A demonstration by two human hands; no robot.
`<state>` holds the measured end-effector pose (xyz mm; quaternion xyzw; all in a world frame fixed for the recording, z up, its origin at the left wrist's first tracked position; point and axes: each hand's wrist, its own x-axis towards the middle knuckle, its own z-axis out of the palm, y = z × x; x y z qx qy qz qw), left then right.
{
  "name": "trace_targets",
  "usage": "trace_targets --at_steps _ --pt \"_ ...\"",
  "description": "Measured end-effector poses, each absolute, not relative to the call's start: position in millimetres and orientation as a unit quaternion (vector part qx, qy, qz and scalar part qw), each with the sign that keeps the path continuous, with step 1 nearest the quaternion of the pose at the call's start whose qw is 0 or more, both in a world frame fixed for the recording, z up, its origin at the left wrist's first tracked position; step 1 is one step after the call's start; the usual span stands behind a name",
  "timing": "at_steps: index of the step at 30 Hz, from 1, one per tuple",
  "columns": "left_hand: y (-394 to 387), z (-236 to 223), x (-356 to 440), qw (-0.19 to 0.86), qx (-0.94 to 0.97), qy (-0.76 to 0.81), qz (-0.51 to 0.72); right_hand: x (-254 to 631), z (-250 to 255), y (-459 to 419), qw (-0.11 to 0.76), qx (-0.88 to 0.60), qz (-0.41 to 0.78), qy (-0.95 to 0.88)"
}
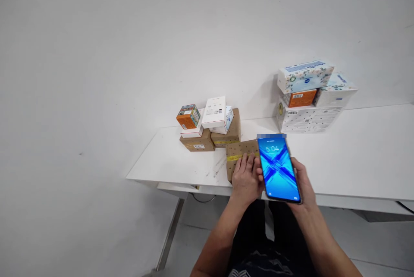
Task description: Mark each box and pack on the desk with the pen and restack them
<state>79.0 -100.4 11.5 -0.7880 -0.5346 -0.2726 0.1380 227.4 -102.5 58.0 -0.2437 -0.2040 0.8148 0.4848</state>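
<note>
A smartphone (278, 169) with a lit blue lock screen reading 5:04 is held upright in my right hand (304, 184), fingers wrapped round its right edge and back. My left hand (246, 178) lies with its fingers stretched out on top of a brown cardboard box (233, 162) banded with yellow tape. That box rests at the table's front edge, and the phone hides its right part. Whether the left fingertips near the phone touch it, I cannot tell.
Behind, on the white table (362, 152), brown boxes (197, 142) carry white boxes (214, 111) and an orange box (188, 117). To the right, tissue packs (305, 76) and another orange box (302, 98) stand on a large white pack (310, 119). A wall (161, 44) rises behind.
</note>
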Motion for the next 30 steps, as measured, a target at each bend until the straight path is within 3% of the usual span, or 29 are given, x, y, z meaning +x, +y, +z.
trace_targets --at_steps 3,5,8,13,22,27,30 --pt "-104 22 82 0.155 -0.799 -0.528 -0.244 260 49 -97 0.579 -0.412 0.63 -0.314" --pt "-103 23 83 0.165 -0.795 -0.531 -0.243 284 35 -92 0.576 -0.559 0.445 -0.397" --pt "-102 21 83 0.165 -0.791 -0.534 -0.25 313 5 -82 0.424 -0.722 0.215 -0.503" --pt "-105 28 79 0.131 -0.798 -0.534 -0.246 332 -44 -69 0.231 -0.799 0.013 -0.555" --pt "-132 42 37 0.084 -0.747 -0.634 -0.181 325 -43 -56 0.128 -0.787 0.001 -0.604" --pt "-133 28 34 -0.021 -0.744 -0.635 -0.209 266 -31 -44 0.086 -0.687 0.134 -0.709" --pt "-130 24 39 -0.033 -0.745 -0.626 -0.226 241 -32 -41 0.059 -0.669 0.179 -0.719"
